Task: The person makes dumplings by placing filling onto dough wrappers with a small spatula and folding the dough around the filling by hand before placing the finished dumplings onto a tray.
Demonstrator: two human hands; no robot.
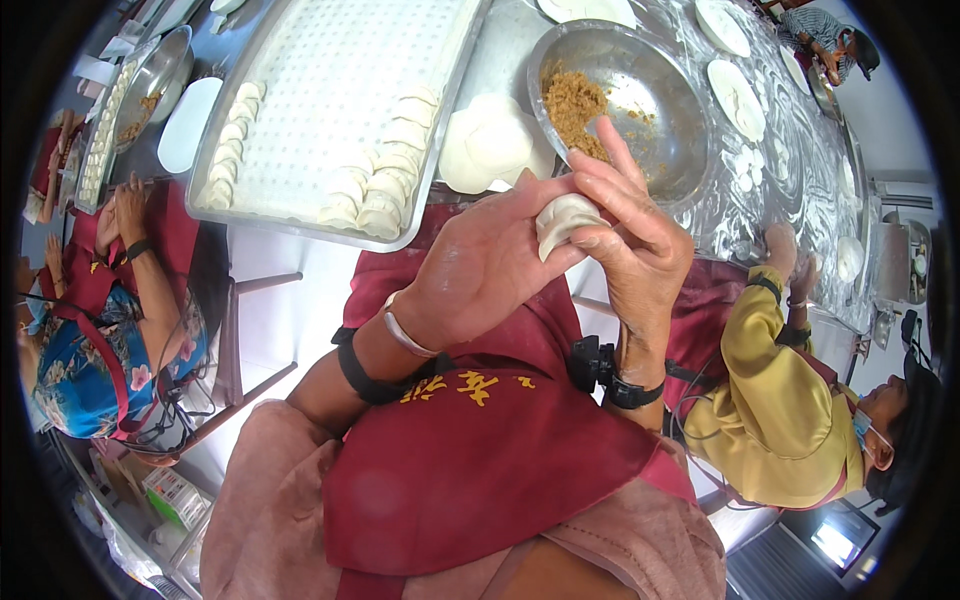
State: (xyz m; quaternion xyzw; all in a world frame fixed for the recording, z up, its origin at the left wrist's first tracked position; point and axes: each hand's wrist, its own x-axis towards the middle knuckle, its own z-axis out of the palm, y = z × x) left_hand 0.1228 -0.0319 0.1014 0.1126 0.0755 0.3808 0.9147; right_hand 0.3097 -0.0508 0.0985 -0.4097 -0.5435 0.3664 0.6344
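Note:
A pleated dough dumpling (568, 220) lies between my two hands, in front of the steel bowl (705, 127). My left hand (487, 255), palm up, supports it on the fingers. My right hand (637, 225) pinches its edge between thumb and index finger, the other fingers raised. Round dough wrappers (491, 142) are stacked just beyond my left hand. Brown crumbly filling (574, 105) sits in the bowl, with a utensil's tip partly hidden behind my fingers. Left of my hands, a perforated tray (300, 231) holds rows of finished dumplings (386, 195).
A floured metal table (795, 172) carries oval white plates (736, 97) at the right. One co-worker in yellow sleeves (757, 322) works close on the right, another (142, 300) on the left. A white oblong dish (190, 124) stands beyond the tray's left edge.

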